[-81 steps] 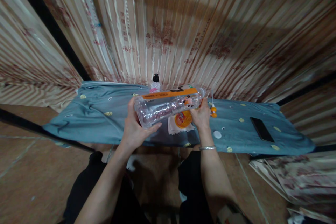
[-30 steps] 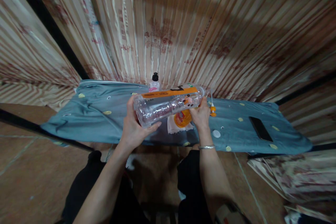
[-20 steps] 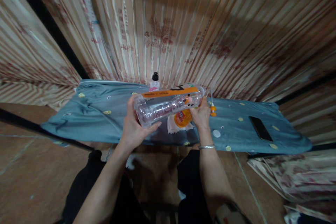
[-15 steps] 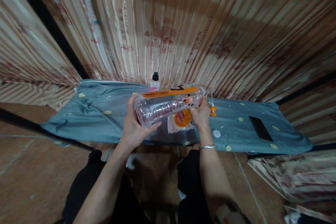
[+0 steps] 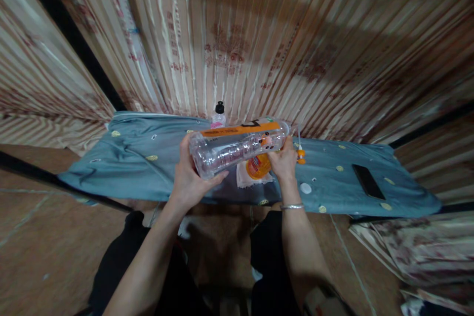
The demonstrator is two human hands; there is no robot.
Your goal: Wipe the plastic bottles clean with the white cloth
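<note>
A large clear plastic bottle [image 5: 237, 145] with an orange label lies nearly level in the air between my hands, its neck end to the right. My left hand [image 5: 190, 173] is wrapped round its base. Up by the neck, my right hand [image 5: 283, 160] is closed on the bottle; some of its fingers are hidden. Below the bottle, an orange bottle [image 5: 258, 166] with a label rests on a white cloth [image 5: 244, 179], close to the right hand. An orange pump top [image 5: 301, 156] with a pale tube is just right of that hand.
A small bottle with a black cap [image 5: 219, 107] stands at the back of the bench covered in blue-green cloth [image 5: 122, 158]. Right of my arm lie a white round cap [image 5: 305, 188] and a black phone [image 5: 368, 181]. Patterned curtains [image 5: 237, 49] hang behind.
</note>
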